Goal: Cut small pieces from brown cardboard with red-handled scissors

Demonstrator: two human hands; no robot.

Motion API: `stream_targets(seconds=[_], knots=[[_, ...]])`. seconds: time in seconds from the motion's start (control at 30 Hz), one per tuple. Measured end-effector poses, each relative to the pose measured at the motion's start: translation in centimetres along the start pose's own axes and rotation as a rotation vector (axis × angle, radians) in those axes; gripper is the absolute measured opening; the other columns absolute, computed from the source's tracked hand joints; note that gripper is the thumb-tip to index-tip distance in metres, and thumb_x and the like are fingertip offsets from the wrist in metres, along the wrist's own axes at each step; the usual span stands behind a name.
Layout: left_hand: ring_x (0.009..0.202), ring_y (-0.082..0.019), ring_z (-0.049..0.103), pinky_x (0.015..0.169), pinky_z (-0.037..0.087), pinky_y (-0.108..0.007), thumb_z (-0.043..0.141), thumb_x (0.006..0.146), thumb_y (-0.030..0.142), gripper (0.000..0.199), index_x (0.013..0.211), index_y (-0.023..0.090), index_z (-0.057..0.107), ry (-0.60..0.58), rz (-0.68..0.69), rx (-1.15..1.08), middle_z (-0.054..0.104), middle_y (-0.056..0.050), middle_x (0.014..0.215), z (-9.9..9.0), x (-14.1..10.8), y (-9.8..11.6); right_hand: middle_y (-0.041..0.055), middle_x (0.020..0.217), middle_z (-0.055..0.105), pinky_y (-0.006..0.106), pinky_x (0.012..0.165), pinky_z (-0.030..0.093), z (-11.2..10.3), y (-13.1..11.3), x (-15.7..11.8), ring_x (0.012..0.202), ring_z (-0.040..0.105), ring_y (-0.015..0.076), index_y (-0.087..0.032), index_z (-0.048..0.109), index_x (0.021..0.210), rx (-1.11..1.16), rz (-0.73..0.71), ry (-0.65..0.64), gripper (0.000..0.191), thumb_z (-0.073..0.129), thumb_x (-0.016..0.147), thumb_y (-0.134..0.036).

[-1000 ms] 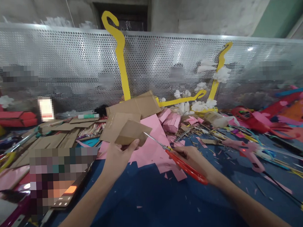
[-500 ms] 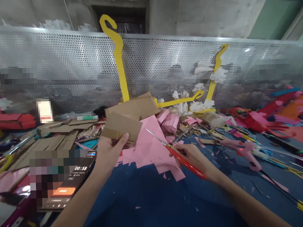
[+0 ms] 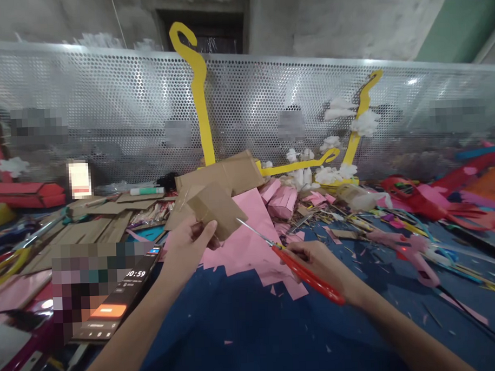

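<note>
My left hand (image 3: 196, 237) is closed on a small piece of brown cardboard (image 3: 216, 209), tilted, with the thumb on its near face. In my right hand (image 3: 315, 259) is a pair of scissors (image 3: 311, 278) with red handles, its blades pointing up and left. The blade tips reach the cardboard's right corner; whether they touch it I cannot tell. Beneath both lies a sheet of pink paper (image 3: 250, 250) with a jagged near edge. Behind it rests a larger piece of brown cardboard (image 3: 241, 172).
A phone (image 3: 125, 298) showing a timer lies at left, near stacked cardboard strips (image 3: 78, 234). To the right is a pink glue gun (image 3: 412, 253) with a cord. Yellow paper stems (image 3: 203, 111) stand before a perforated metal panel (image 3: 248, 104). Paper scraps litter the blue surface (image 3: 236, 326).
My left hand has turned the small cardboard piece so a corner points toward the scissors. The scissors stay close by in my right hand. The whole view has shifted slightly.
</note>
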State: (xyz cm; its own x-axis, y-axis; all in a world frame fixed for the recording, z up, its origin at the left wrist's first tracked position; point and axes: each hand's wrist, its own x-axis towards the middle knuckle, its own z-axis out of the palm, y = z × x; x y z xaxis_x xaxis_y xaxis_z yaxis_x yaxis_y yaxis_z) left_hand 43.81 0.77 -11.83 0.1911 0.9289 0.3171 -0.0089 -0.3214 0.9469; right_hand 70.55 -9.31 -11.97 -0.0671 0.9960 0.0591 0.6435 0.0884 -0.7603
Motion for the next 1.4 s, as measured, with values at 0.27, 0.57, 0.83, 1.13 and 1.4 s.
stream_targets(seconds=[0.27,0.57,0.83,1.13,1.4], knots=[[0.051,-0.014,0.058,0.054,0.045,-0.025,0.064,0.09,0.039,0.022,0.078,0.02,0.065,0.011,0.077,0.081,0.061,0.001,0.054,-0.4,-0.1,0.7,0.0019,0.066,0.057,0.026,0.051,0.038,0.8,-1.2,-0.5,0.059,0.055,0.015,-0.019,0.055,0.073,0.106,-0.003,-0.046,0.041,0.05,0.093,-0.055],[0.046,-0.01,0.053,0.048,0.046,-0.023,0.066,0.087,0.04,0.024,0.081,0.017,0.063,-0.15,-0.064,-0.191,0.057,0.002,0.063,0.8,-0.8,2.2,0.005,0.094,0.059,0.029,0.075,0.048,3.3,-1.3,-1.6,0.082,0.058,0.0171,-0.022,0.058,0.099,0.659,0.071,-0.238,0.05,0.053,0.087,-0.071],[0.044,-0.009,0.056,0.048,0.051,-0.023,0.061,0.092,0.037,0.021,0.087,0.016,0.059,-0.124,-0.085,-0.223,0.052,0.005,0.066,0.7,-0.8,1.8,-0.0007,0.096,0.046,0.021,0.069,0.042,5.9,-0.4,-1.9,0.075,0.045,0.0086,-0.023,0.053,0.11,0.992,0.036,-0.391,0.048,0.082,0.077,-0.042],[0.044,-0.008,0.058,0.048,0.051,-0.02,0.059,0.093,0.035,0.02,0.088,0.016,0.058,-0.145,-0.084,-0.2,0.056,0.005,0.065,1.0,-1.1,2.4,-0.0029,0.087,0.051,0.021,0.066,0.04,7.4,-1.1,-1.9,0.071,0.052,0.0077,-0.02,0.049,0.101,1.082,-0.034,-0.389,0.048,0.083,0.075,-0.041],[0.044,-0.009,0.06,0.048,0.052,-0.021,0.06,0.092,0.035,0.019,0.089,0.017,0.059,-0.131,-0.088,-0.201,0.058,0.004,0.065,1.0,-1.2,2.5,0.0002,0.092,0.057,0.022,0.07,0.045,6.8,-1.8,-2.1,0.078,0.06,0.0101,-0.019,0.046,0.102,1.012,-0.049,-0.402,0.052,0.082,0.076,-0.046]])
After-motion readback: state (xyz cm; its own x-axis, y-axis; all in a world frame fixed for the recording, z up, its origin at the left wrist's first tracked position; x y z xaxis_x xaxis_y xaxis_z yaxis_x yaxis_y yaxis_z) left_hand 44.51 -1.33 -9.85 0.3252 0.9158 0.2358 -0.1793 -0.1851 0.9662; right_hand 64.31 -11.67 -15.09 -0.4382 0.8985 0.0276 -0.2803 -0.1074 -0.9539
